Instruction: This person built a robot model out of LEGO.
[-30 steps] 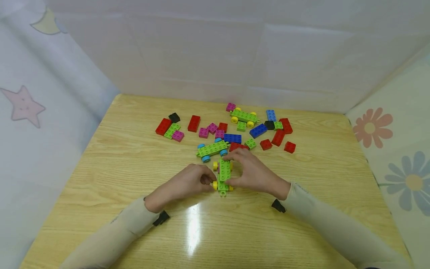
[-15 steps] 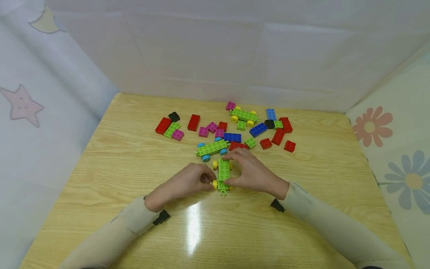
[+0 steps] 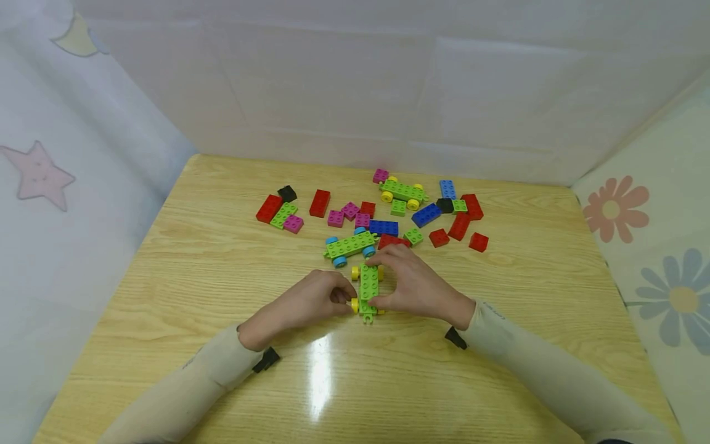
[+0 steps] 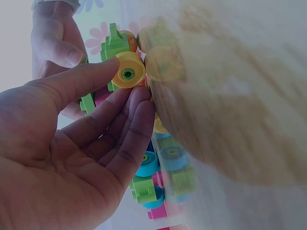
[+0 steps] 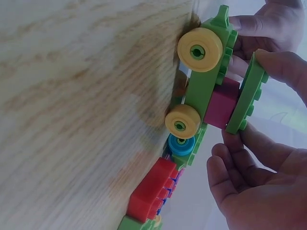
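Left hand [image 3: 313, 300]: curling its fingers and pinching the near yellow wheel [image 4: 128, 72] between thumb and fingertips, leaving a gap only as wide as that wheel.
Right hand [image 3: 413, 283]: spreading thumb and fingers wide, gripping a green studded plate [image 3: 369, 282] by its two ends.
Green car base [image 5: 200, 91]: standing on its yellow wheels between the hands, its hooked end pointing toward the person.
Magenta brick [image 5: 222, 103]: sitting below the right hand's plate, on top of the base.
Blue-wheeled car base [image 3: 350, 245]: resting just beyond the right hand's fingertips, slightly to their left.
Red brick [image 3: 394, 242]: lying just beyond the right hand's fingers.
Second yellow-wheeled car base [image 3: 403, 192]: standing well beyond the right hand.
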